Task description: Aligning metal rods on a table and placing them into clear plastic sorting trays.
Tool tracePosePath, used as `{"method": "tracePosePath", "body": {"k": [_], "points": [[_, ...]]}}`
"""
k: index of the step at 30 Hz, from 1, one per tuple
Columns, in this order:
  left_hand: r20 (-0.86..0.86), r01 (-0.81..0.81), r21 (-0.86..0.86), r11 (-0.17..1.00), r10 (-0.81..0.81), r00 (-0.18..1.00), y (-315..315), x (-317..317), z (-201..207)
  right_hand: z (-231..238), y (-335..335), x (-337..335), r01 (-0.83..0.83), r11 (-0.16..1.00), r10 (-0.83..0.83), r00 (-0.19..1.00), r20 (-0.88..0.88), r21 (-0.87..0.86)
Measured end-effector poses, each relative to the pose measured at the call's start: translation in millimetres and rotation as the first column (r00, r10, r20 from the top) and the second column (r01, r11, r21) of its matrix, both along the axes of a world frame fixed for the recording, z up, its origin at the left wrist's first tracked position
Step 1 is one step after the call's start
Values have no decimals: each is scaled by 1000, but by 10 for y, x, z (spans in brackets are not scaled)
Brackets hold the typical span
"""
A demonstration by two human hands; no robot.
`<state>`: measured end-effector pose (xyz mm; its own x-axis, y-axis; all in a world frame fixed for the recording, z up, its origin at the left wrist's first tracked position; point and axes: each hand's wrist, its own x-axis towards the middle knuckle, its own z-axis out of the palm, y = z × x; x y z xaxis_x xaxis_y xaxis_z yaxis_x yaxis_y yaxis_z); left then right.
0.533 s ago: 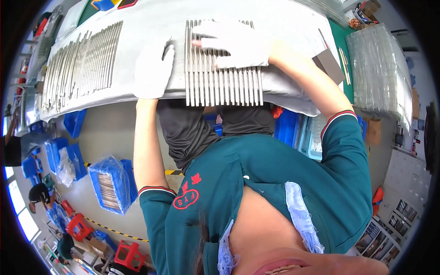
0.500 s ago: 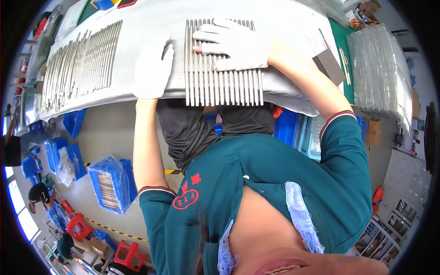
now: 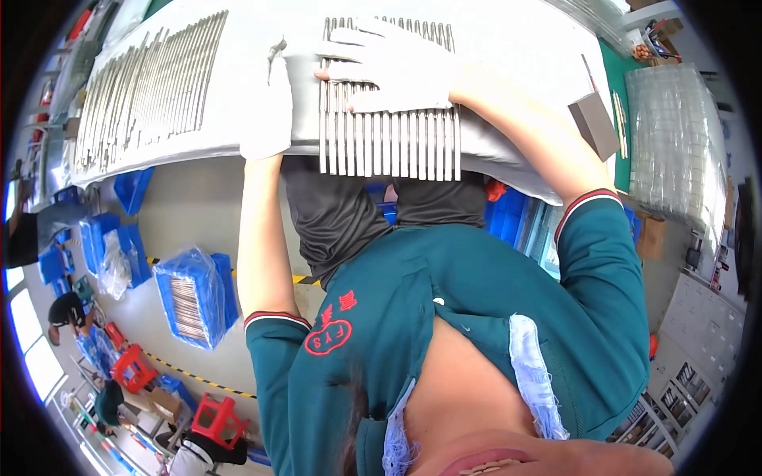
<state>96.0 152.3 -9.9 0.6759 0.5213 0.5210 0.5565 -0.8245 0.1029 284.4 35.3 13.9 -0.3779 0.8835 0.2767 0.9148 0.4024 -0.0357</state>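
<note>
A row of several thin silvery metal rods (image 3: 389,147) lies side by side on the white-covered table (image 3: 262,24), the near ends sticking out past its front edge. My right hand (image 3: 397,67), in a white glove with bare skin showing at some fingertips, rests flat across these rods, fingers spread toward the left. To the left of the row, my left hand (image 3: 267,111), also white-gloved, lies on the cover with its fingers stretched away from me. I see nothing held in it. A second, less even group of metal rods (image 3: 151,87) lies farther left.
A dark brown block (image 3: 594,125) sits at the table's right, near a stack of clear plastic trays (image 3: 675,127). On the floor to the left stands a blue crate (image 3: 190,297) of rods in plastic. Red stools (image 3: 218,420) and other people are at the lower left.
My right hand has slid left across the rods, its fingertips now at the row's left edge. The left hand's thumb and fingers are closer together. The whole view has shifted slightly.
</note>
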Motion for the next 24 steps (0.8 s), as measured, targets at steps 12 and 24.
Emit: {"method": "tracePosePath", "body": {"k": [12, 24], "points": [[-187, 3, 97, 995, 15, 982, 99, -62, -112, -20, -117, 140, 4, 1000, -5, 1000, 18, 12], [75, -7, -197, 980, 22, 997, -77, 31, 80, -10, -132, 118, 20, 1000, -21, 999, 24, 20]]}}
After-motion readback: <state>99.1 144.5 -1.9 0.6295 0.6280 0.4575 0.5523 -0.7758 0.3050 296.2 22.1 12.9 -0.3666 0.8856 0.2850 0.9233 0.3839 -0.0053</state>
